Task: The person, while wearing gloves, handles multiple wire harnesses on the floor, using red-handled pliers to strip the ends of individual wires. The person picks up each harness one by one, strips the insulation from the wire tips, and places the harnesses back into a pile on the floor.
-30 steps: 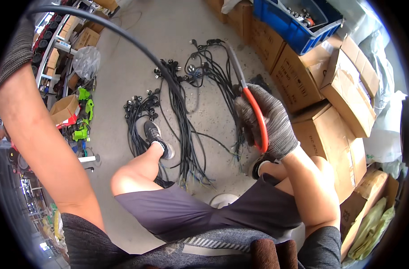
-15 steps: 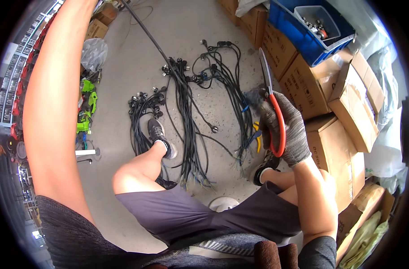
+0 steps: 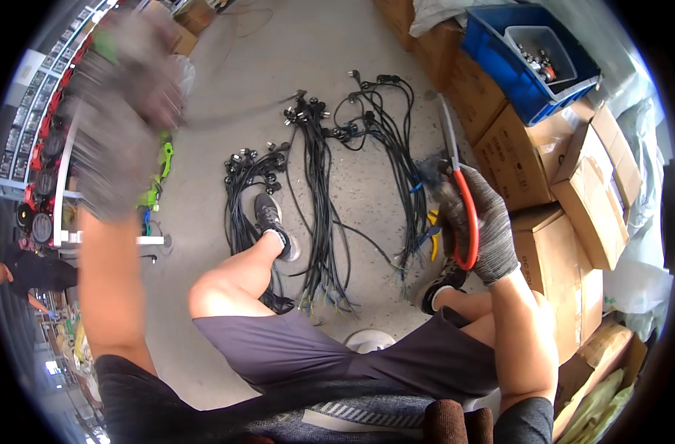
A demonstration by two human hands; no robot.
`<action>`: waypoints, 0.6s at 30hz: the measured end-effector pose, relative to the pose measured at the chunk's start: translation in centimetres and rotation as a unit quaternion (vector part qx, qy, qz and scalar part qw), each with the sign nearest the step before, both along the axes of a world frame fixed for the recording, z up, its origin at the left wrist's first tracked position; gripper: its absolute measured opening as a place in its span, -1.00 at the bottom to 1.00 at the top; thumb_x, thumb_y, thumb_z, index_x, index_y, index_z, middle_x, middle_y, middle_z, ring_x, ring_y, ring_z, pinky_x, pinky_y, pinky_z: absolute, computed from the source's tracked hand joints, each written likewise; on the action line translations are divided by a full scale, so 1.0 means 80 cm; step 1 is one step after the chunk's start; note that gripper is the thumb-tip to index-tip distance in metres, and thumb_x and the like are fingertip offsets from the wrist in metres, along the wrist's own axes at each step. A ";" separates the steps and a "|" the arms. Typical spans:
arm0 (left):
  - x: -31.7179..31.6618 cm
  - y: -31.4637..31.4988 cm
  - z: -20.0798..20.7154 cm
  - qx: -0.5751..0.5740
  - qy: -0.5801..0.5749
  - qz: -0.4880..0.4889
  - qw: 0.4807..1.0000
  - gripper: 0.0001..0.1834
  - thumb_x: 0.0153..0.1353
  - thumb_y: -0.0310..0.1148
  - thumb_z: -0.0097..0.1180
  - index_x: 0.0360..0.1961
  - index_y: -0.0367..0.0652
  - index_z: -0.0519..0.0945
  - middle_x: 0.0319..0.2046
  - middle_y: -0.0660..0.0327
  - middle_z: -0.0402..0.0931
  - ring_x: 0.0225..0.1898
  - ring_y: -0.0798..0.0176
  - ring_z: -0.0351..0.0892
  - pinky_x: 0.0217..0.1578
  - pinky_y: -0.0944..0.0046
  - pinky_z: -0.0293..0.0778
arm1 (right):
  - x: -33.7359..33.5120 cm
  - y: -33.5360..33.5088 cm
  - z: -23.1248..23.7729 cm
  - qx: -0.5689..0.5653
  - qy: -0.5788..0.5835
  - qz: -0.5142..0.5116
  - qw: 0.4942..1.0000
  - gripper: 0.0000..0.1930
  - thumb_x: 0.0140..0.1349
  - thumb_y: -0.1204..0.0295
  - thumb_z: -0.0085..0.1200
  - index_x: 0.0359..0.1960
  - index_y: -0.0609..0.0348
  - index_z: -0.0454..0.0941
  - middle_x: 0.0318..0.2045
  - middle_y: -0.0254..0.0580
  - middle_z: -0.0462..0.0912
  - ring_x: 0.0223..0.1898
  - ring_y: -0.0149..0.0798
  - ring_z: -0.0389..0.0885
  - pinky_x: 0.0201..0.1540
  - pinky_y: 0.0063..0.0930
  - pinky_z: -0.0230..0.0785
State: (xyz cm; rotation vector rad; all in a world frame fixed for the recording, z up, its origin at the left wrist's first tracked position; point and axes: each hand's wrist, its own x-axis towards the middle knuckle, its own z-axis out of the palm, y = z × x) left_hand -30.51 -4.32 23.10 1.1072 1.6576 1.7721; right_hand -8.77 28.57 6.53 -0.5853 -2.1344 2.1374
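Grey floor (image 3: 193, 244) runs between crowded shelving (image 3: 52, 140) on the left and stacked cardboard boxes (image 3: 504, 152) on the right, with a blue crate (image 3: 530, 109) among them. Ahead of the person lie three spreads of black plug cables: a left bundle (image 3: 234, 196) beside one shoe (image 3: 267, 212), a middle bundle (image 3: 320, 189) and a right bundle (image 3: 406, 164), with yellow-handled pliers (image 3: 434, 243) just beside it. Gloved, the right hand (image 3: 491, 222) grasps red-handled shears (image 3: 468, 214), blades pointing away from the body. The left hand (image 3: 119, 133), raised near the shelving, is badly blurred; a smeared dark cord (image 3: 234, 120) stretches between it and the middle bundle's plugs, but whether its fingers close on that cord I cannot tell
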 end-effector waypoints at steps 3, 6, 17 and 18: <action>0.124 0.008 -0.153 -0.270 0.086 0.129 0.950 -0.70 0.32 -0.29 0.15 0.00 -0.18 0.50 -0.27 0.23 0.55 -0.22 0.30 0.55 -0.17 0.26 0.49 | 0.000 -0.005 -0.006 -0.067 0.019 -0.011 0.998 -0.63 0.33 0.43 0.16 0.15 0.20 0.48 -0.42 -0.46 0.53 -0.55 -0.61 0.40 -0.54 -0.71 0.26; 0.177 0.005 -0.294 -0.574 0.079 -0.124 0.805 -0.42 0.35 0.18 -0.02 0.09 -0.11 0.44 -0.23 -0.01 0.62 -0.23 -0.12 0.63 -0.10 -0.03 0.51 | 0.000 -0.003 -0.001 -0.078 0.004 0.002 0.997 -0.61 0.36 0.33 0.13 0.18 0.17 0.47 -0.47 -0.43 0.53 -0.61 -0.57 0.43 -0.64 -0.69 0.26; 0.254 0.071 -0.669 -0.489 0.206 -0.368 0.764 -0.57 0.18 -0.14 0.06 -0.08 -0.24 0.63 -0.22 -0.06 0.66 -0.14 -0.02 0.66 -0.11 0.07 0.53 | -0.005 0.037 0.005 0.035 -0.016 -0.108 0.993 -0.55 0.34 0.27 0.18 0.18 0.24 0.45 -0.50 -0.37 0.53 -0.64 -0.53 0.42 -0.61 -0.66 0.22; 0.235 0.088 -0.683 -0.534 0.197 -0.303 0.764 -0.59 0.21 -0.16 0.02 -0.08 -0.24 0.62 -0.12 -0.08 0.63 -0.10 -0.01 0.65 -0.10 0.05 0.52 | -0.004 0.044 0.008 0.033 -0.015 -0.115 0.993 -0.54 0.34 0.26 0.18 0.18 0.25 0.46 -0.51 -0.36 0.53 -0.65 -0.53 0.42 -0.62 -0.66 0.21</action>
